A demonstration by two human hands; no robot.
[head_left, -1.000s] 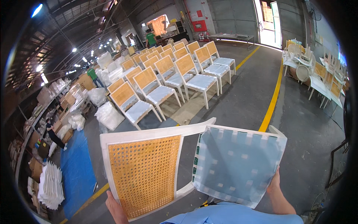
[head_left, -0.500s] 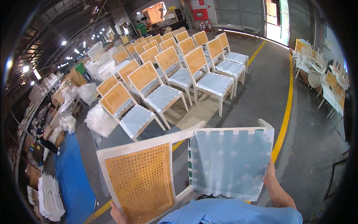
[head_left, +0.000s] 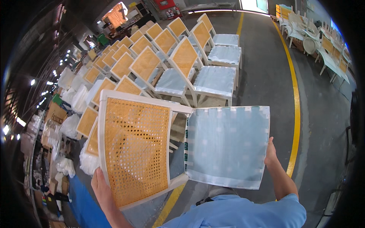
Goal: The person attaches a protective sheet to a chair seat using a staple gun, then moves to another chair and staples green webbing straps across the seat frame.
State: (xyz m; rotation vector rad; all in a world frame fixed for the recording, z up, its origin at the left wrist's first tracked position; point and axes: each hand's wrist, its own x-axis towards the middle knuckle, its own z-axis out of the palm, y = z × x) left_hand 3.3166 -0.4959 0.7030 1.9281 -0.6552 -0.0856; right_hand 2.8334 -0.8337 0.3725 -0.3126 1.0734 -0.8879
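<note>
A white-framed chair [head_left: 224, 144] is held up in front of my body, tipped onto its side. Its woven cane backrest [head_left: 137, 148] is on the left and its seat, wrapped in pale blue-white sheeting, on the right. My left hand [head_left: 100, 186] is closed on the outer edge of the backrest frame, its fingertips partly hidden behind it. At the right edge of the seat, my right hand [head_left: 270, 154] grips the side, most of its fingers out of sight. The chair's legs are mostly hidden behind the seat.
Rows of similar cane-back chairs [head_left: 215, 79] stand just beyond the held one. A yellow floor line [head_left: 294, 106] curves along the right. Stacked chairs [head_left: 330, 57] line the far right. White plastic-wrapped bundles [head_left: 70, 127] and a blue floor sheet [head_left: 85, 201] lie to the left.
The held chair has come up higher in view, and its backrest stands more upright. The rows of chairs appear closer and shifted left. Both hands keep their hold.
</note>
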